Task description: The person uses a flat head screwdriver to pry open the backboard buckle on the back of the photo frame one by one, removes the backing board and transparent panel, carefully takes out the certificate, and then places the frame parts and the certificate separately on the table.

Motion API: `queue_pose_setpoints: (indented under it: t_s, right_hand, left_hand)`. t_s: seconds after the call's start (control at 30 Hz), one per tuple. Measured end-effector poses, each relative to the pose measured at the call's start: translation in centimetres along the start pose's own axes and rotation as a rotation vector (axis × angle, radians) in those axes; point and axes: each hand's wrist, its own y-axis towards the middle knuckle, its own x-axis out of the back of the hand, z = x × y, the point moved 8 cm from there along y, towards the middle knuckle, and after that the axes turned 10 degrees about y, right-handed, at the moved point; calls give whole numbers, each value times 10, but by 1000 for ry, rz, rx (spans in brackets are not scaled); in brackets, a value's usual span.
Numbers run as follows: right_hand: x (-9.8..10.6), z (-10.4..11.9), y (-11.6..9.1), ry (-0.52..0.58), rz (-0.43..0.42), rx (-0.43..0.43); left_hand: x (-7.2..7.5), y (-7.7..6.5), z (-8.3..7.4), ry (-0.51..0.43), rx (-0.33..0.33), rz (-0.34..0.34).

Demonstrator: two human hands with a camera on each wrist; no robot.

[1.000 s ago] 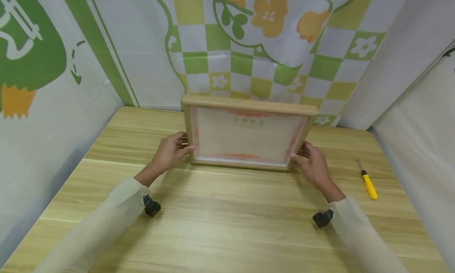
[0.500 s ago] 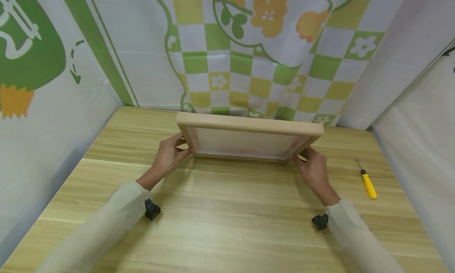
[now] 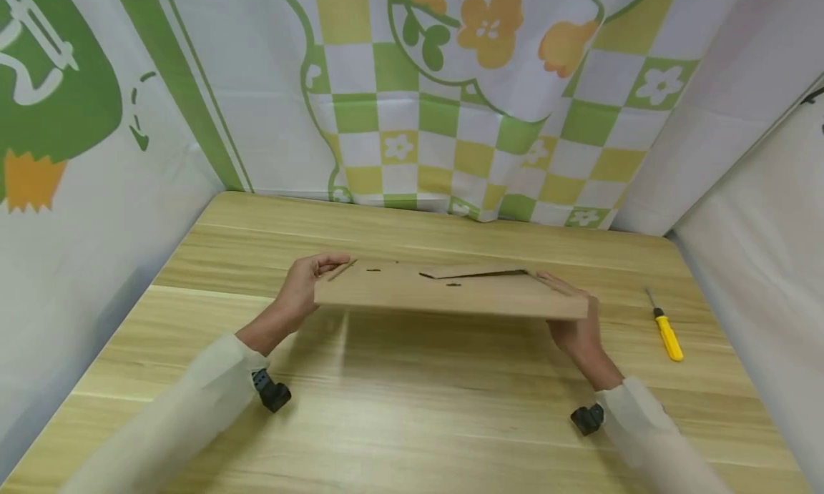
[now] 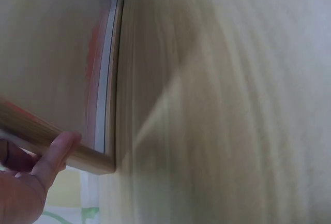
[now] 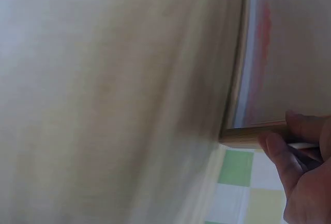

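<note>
A light wooden picture frame (image 3: 386, 292) is tilted over the table, its brown back turned up to the head view. On that back are small dark fittings and a long raised strip (image 3: 479, 270), perhaps a stand flap. My left hand (image 3: 295, 294) grips the frame's left side, and my right hand (image 3: 578, 333) holds the right side. Both wrist views show the front: a pale sheet with a pink-red border (image 4: 93, 53) inside the wooden rim (image 5: 245, 137). In the left wrist view, the thumb of the left hand (image 4: 33, 182) presses the rim.
A yellow-handled screwdriver (image 3: 669, 337) lies on the wood-grain table (image 3: 412, 422), right of my right hand. Behind the table's far edge hangs a green and yellow checked cloth (image 3: 438, 115). White cloth walls stand at the left and right.
The frame stood upright with its front towards me. Its top has swung down towards me, so its back now faces up. Both hands kept hold; the screwdriver has not moved.
</note>
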Motion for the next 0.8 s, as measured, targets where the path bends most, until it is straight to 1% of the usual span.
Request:
queue_pose_setpoints:
  t_s: [0.03,0.07,0.1,0.13,0.17,0.2,0.3,0.37,0.5,0.6,0.67,0.8]
  right_hand:
    - [-1,0,-2,-7,17,-6]
    - [-1,4,-5,-162,12,53]
    - [-3,6,-7,-274,17,98]
    - [-3,4,-9,-253,24,73]
    - [-4,2,-10,-234,27,45]
    - [-4,0,-11,-228,26,27]
    - [-5,-1,-13,-220,24,5]
    - [-5,-1,-14,-215,22,0]
    - [-6,-1,-17,-200,44,6]
    - [-6,-3,-18,-177,63,-27]
    - [-6,-8,-19,-154,76,-86]
    - [-5,-21,-20,-75,103,-249]
  left_hand:
    - [0,-1,2,-1,24,2]
    - [0,-2,5,-21,49,10]
    - [-1,-3,7,-43,79,15]
    - [0,-4,9,-24,97,12]
    - [0,-4,12,-28,125,13]
    - [0,-5,14,-41,153,13]
    - [-1,-6,19,-89,201,21]
    - [-1,-6,20,-92,211,30]
    - [-2,-6,22,-88,217,45]
    - [-3,-6,24,-93,230,55]
    - [-4,-6,25,-99,236,60]
    - [-5,-7,27,-116,241,72]
